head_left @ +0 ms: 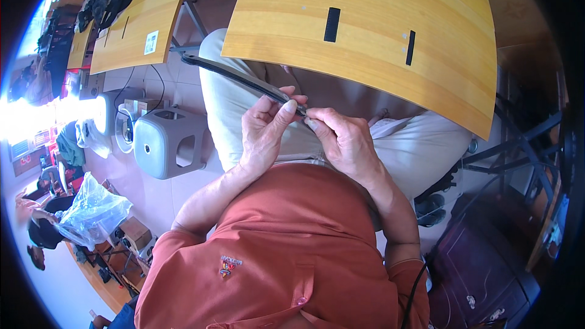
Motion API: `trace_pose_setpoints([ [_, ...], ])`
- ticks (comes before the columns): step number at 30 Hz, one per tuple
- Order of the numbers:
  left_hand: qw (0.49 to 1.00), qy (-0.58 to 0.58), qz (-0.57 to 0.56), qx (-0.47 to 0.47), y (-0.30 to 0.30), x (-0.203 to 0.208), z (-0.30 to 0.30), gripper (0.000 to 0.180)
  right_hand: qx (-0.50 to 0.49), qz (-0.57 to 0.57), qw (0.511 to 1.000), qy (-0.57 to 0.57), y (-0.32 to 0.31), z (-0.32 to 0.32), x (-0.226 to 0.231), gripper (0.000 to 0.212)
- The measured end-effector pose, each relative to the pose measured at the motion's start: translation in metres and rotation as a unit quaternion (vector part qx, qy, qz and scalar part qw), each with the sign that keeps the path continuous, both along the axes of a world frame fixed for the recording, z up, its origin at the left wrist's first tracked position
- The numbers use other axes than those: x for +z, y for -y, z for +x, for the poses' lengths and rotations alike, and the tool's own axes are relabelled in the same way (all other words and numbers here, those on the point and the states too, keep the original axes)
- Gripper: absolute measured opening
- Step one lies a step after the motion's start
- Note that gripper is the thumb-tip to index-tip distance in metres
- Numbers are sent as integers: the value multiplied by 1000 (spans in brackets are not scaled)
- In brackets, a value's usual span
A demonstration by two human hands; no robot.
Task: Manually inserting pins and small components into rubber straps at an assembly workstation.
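A long, slim black strip (234,76) with a rounded end is held over my lap, close to the table's near edge. It slants from the upper left down to my fingers, and I cannot tell exactly what kind of thing it is. My left hand (266,125) grips it near its lower right end, thumb on top and fingers beneath. At that end my right hand (343,136) pinches the tip between thumb and fingers. The fingertips of both hands nearly meet, hiding the very tip.
Ahead is a wooden table (365,0) bearing two short black strips (332,24) and several dark round-ended pieces along its far side. Another wooden table (140,30) stands at left, above a grey plastic stool (167,143). Dark red luggage-like cases (481,256) sit at lower right.
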State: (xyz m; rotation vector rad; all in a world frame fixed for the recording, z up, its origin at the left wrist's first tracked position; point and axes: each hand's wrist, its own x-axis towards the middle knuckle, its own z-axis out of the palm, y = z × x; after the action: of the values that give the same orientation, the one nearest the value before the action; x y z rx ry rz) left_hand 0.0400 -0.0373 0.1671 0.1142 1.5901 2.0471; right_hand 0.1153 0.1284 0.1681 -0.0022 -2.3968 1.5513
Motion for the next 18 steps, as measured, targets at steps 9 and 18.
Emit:
trace_pose_setpoints([
  [9, 1000, 18, 11, 2, -2, 5, 1, 37, 18, -32, 999, -7, -3, 3, 0, 16],
  [18, 1000, 14, 17, -2, -1, 3, 1, 36, 11, -44, 999, -3, -1, 4, -3, 15],
])
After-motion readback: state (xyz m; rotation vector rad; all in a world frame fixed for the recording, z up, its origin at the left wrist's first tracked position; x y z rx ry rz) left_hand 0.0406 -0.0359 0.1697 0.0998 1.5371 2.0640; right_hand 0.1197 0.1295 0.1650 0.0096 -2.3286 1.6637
